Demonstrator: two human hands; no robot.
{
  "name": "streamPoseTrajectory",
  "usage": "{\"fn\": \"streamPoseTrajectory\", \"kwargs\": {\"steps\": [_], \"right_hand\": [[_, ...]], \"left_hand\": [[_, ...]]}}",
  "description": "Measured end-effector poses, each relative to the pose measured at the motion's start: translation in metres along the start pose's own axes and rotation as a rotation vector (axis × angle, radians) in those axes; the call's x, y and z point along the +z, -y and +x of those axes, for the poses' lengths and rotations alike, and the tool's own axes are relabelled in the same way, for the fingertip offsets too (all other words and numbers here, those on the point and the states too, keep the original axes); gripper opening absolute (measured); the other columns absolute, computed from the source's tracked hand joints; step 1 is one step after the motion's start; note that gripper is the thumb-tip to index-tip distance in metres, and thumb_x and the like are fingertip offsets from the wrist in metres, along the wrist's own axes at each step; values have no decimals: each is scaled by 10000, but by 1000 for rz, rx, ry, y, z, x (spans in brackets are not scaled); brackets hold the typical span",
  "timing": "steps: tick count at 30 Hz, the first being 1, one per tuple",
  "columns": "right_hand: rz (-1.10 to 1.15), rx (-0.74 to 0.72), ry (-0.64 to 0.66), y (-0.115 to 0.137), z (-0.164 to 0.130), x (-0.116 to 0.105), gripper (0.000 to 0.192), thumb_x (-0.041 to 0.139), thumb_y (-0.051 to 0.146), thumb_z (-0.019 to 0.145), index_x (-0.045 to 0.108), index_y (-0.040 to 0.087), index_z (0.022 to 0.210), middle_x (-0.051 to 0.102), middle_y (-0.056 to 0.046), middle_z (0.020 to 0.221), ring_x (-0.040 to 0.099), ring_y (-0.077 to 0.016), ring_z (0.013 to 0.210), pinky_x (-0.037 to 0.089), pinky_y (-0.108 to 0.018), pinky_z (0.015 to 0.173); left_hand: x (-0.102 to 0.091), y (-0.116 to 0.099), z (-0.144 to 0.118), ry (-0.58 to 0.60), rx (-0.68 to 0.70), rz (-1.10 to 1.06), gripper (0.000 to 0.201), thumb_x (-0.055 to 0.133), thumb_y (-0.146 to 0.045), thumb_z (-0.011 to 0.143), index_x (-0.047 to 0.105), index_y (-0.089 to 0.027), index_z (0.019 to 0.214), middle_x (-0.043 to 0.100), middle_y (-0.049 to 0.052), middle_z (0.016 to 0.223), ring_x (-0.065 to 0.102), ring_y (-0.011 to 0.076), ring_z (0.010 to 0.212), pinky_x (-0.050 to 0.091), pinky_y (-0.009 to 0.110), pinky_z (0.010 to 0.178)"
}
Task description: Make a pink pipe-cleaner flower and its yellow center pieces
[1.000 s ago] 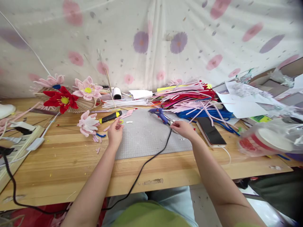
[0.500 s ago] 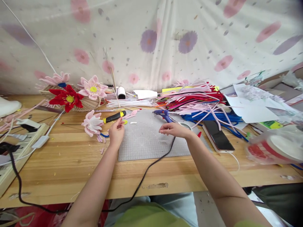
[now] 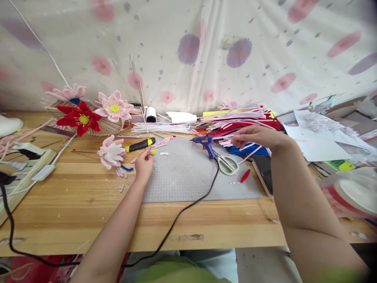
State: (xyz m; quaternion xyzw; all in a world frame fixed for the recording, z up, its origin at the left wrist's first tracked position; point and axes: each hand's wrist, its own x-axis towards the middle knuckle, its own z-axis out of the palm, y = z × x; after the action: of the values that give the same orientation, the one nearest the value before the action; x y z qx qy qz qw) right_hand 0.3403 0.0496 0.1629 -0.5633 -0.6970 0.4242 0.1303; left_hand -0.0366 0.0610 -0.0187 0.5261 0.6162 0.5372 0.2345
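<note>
- Patterned cloth (image 3: 165, 47) with pink and purple flowers hangs behind a wooden desk (image 3: 88, 220); I watch from a distance through the head camera.
- Gray cutting mat (image 3: 182, 173) lies mid-desk, with a black cord (image 3: 175, 222) crossing its near right part and running down over the desk edge.
- Left hand (image 3: 143, 163): at the mat's left edge, fingers bent together beside a small yellow piece (image 3: 153, 151). I cannot tell whether it grips the piece or merely sits next to it.
- Right hand (image 3: 250, 136): raised in front of the pile of fuzzy stems (image 3: 232, 124), fingers loosely extended. I see nothing in its grasp; contact with the pile I cannot confirm.
- Stem pile, pink, red and blue, lies behind the mat's right part, partly hidden from me by that hand.
- Blue glue gun (image 3: 206, 144) rests on the mat; scissors (image 3: 229, 165) lie just beside it, and a red piece (image 3: 245, 175) is near them.
- Black-and-yellow cutter (image 3: 141, 144) lies just beyond the left hand, between a pink-and-white flower (image 3: 111, 152) and some pink pieces (image 3: 163, 142).
- Further left I note a red flower (image 3: 81, 119) next to a pink one.
- Phone (image 3: 265, 173): right of the mat, partly covered by the right forearm.
</note>
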Motion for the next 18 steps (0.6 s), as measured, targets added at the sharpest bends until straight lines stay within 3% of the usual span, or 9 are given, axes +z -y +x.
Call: {"fn": "streamPoseTrajectory", "kwargs": {"steps": [4, 6, 8, 11, 14, 18], "right_hand": [[-21, 123, 97, -1, 5, -45, 420, 495, 452, 771, 675, 82, 856, 640, -59, 687, 462, -1, 458, 333, -202, 506], [6, 108, -66, -2, 12, -61, 459, 370, 407, 859, 639, 63, 1001, 649, -84, 746, 457, 18, 476, 333, -219, 537], [51, -5, -231, -5, 31, -70, 452, 308, 337, 906, 564, 46, 1139, 649, -138, 876, 511, 2, 578, 360, -238, 600], [4, -96, -296, -14, 83, -70, 395, 462, 279, 864, 552, 19, 1148, 620, -198, 1020, 576, -81, 780, 397, -246, 701], [-357, 59, -433, -31, 148, -62, 307, 552, 239, 802, 638, 64, 1040, 635, -151, 1032, 574, -152, 877, 400, -278, 783], [-745, 95, -431, -62, 220, -59, 324, 459, 149, 826, 631, 104, 1097, 615, -142, 1101, 551, -184, 973, 372, -299, 808]], "left_hand": [[6, 15, 0, -33, -52, -111, 421, 431, -93, 641, 650, -178, 990, 620, 21, 747, 559, 130, 674, 452, 271, 711], [6, 19, 1, -88, -29, -94, 351, 483, -128, 656, 641, -173, 966, 607, 29, 779, 553, 128, 696, 452, 265, 712], [7, 19, 2, -152, -3, -72, 297, 563, -187, 654, 624, -170, 944, 594, 34, 805, 550, 125, 716, 453, 258, 715], [6, 16, 3, -178, -33, -112, 280, 604, -237, 662, 602, -163, 931, 602, 34, 800, 568, 121, 725, 464, 265, 729], [5, 15, 2, -176, -86, -160, 257, 607, -232, 664, 609, -153, 909, 628, 45, 808, 591, 127, 744, 476, 286, 754], [4, 16, 0, -210, -121, -168, 288, 622, -231, 651, 624, -145, 926, 634, 51, 818, 594, 131, 743, 483, 297, 753]]}}
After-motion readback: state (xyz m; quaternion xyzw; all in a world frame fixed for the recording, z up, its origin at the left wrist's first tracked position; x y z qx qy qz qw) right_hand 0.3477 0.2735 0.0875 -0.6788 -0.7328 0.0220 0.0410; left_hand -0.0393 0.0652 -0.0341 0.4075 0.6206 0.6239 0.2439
